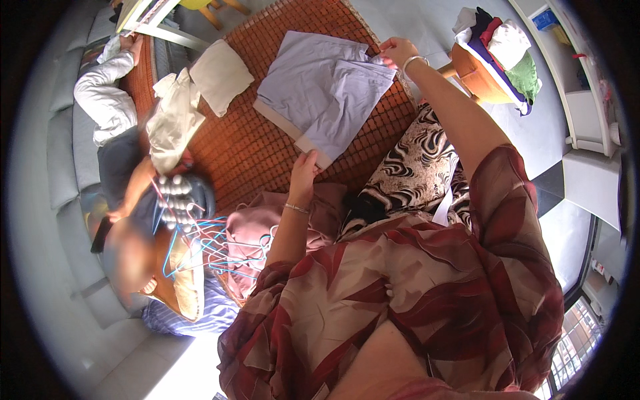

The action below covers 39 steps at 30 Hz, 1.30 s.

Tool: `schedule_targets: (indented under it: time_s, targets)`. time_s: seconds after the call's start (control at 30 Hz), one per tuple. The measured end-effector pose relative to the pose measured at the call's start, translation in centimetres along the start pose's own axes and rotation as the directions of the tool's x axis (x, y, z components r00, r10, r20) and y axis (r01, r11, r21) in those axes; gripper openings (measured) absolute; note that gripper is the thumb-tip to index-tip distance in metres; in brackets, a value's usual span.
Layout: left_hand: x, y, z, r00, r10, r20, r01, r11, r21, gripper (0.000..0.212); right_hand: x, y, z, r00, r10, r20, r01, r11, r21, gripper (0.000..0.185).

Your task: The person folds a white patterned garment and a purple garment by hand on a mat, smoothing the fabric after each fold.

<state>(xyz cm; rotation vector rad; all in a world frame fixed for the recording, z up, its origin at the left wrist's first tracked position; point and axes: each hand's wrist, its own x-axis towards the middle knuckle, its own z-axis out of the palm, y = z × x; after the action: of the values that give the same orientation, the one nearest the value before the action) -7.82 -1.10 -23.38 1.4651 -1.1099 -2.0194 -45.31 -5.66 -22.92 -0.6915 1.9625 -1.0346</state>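
Note:
A pair of pale lavender shorts (320, 80) with a beige waistband lies spread on a reddish-brown woven mat (220, 155). My left hand (306, 172) pinches the near end of the waistband. At the far right edge, my right hand (397, 52) holds the cloth by a leg hem, fingertips closed on it. A folded cream cloth (221, 77) rests on the mat left of the shorts. Below my left hand lies a heap of dusty-pink cloth (260, 220).
Another person (132, 200) sits at the left with a cream garment (175, 120) near one hand. Blue and pink hangers (215, 245) lie tangled beside the pink cloth. A stool at the upper right bears piled clothes (505, 50). A grey sofa (65, 165) runs along the left.

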Motion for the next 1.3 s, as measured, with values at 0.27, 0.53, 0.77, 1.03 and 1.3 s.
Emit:
schedule_targets:
  time_s: [0.27, 0.53, 0.77, 1.03, 1.3]
  targets:
    - [-0.9, -0.1, -0.6, 0.991, -0.101, -0.091, 0.094, 0.992, -0.082, 0.022, -1.8, 1.5, 3.5, 0.917, -0.358, 0.177, 0.395, 0.746, -0.536, 0.021]
    - [-1.8, 0.0, -3.8, 0.986, 0.044, -0.164, -0.022, 0.991, 0.132, 0.017, -4.4, -1.3, 5.0, 0.939, -0.143, 0.313, 0.344, 0.403, -0.848, 0.023]
    - [-1.9, -1.8, -4.0, 0.94, 0.257, -0.226, -0.173, 0.927, 0.334, 0.015, -3.6, 0.3, 7.0, 0.805, -0.391, 0.446, 0.593, 0.546, -0.592, 0.019]
    - [-2.3, -1.4, -3.7, 0.887, 0.393, -0.242, -0.233, 0.835, 0.499, 0.023, -4.1, 0.1, 6.5, 0.78, -0.363, 0.51, 0.624, 0.511, -0.591, 0.024]
    - [-2.1, -0.2, -4.1, 0.89, 0.383, -0.246, -0.142, 0.747, 0.65, 0.029, -4.1, 0.8, 7.1, 0.774, -0.324, 0.544, 0.629, 0.497, -0.598, 0.02]
